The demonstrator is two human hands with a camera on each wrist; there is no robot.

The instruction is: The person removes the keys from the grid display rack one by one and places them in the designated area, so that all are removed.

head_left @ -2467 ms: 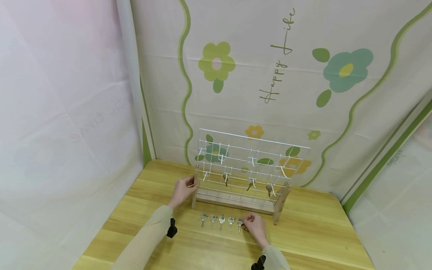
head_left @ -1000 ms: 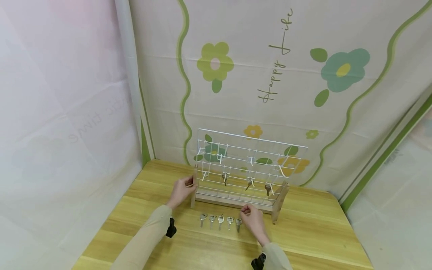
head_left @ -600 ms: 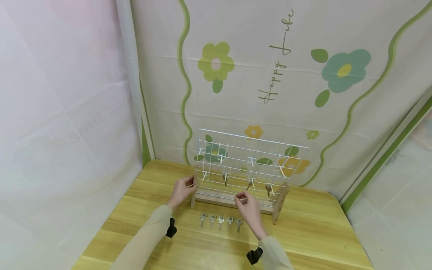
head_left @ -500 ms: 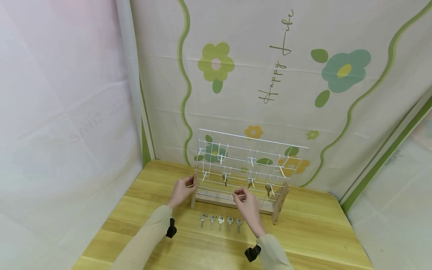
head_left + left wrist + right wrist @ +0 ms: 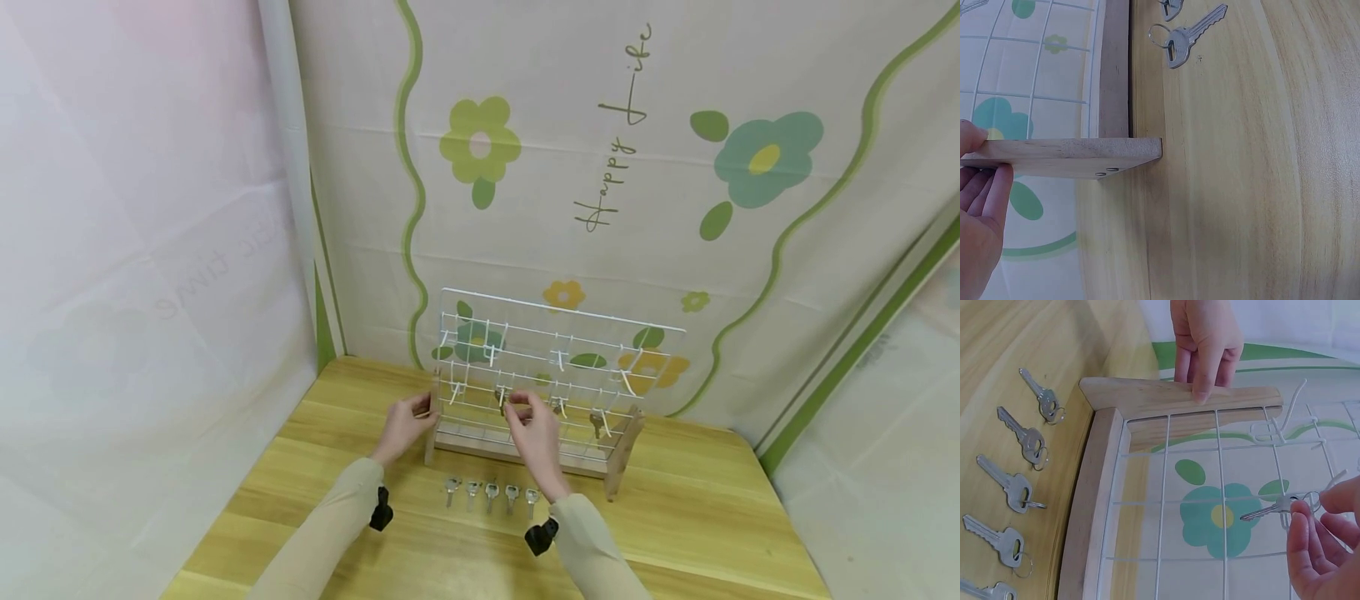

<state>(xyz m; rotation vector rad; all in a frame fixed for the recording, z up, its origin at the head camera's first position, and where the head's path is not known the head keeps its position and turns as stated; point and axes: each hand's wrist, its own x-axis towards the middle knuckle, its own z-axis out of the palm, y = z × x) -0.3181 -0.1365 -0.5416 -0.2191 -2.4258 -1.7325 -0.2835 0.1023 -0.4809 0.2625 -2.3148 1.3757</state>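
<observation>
A white wire grid rack (image 5: 562, 312) with hooks stands in a wooden base. My left hand (image 5: 403, 427) grips its left wooden side panel (image 5: 1147, 397), thumb on one face and fingers on the other. My right hand (image 5: 537, 433) is at the second hook from the left in the lower row. There, in the right wrist view, thumb and finger pinch a silver key (image 5: 1266, 510) at its ring end, beside the hook. Another key (image 5: 597, 425) hangs from the rightmost lower hook; one more is mostly hidden behind my right hand.
Several loose keys (image 5: 492, 495), each with a small ring, lie in a row on the wooden table (image 5: 675, 517) before the rack. A flowered curtain (image 5: 525, 242) hangs close behind it, with more cloth (image 5: 150, 333) at both sides.
My right hand has left the rightmost key of the table row and moved up and left to the key on the lower hook. The left hand stays on the side panel.
</observation>
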